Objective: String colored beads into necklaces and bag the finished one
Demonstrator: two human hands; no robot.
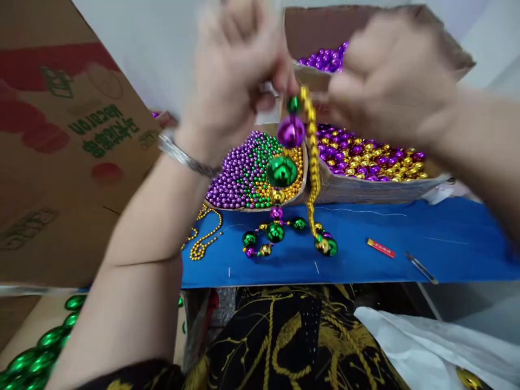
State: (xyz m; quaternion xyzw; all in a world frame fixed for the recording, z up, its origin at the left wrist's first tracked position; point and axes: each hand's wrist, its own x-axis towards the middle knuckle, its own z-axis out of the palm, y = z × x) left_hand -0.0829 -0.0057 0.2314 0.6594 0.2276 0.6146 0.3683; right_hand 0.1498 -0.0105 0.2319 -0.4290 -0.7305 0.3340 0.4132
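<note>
My left hand, a metal bracelet at its wrist, is raised with its fingers pinched at the top of a bead necklace. The necklace hangs down in green, purple and gold beads of mixed sizes, and its lower part rests on the blue table. A strand of small gold beads hangs beside the larger beads and meets them at the bottom. Level with the left hand, my right hand is curled closed and smeared by motion. What its fingers hold is too blurred to make out.
Behind the hands stand boxes of purple, green and gold beads and purple and gold beads. On the blue table lie a gold bead strand, a red packet and a cutter knife. A cardboard box rises at left.
</note>
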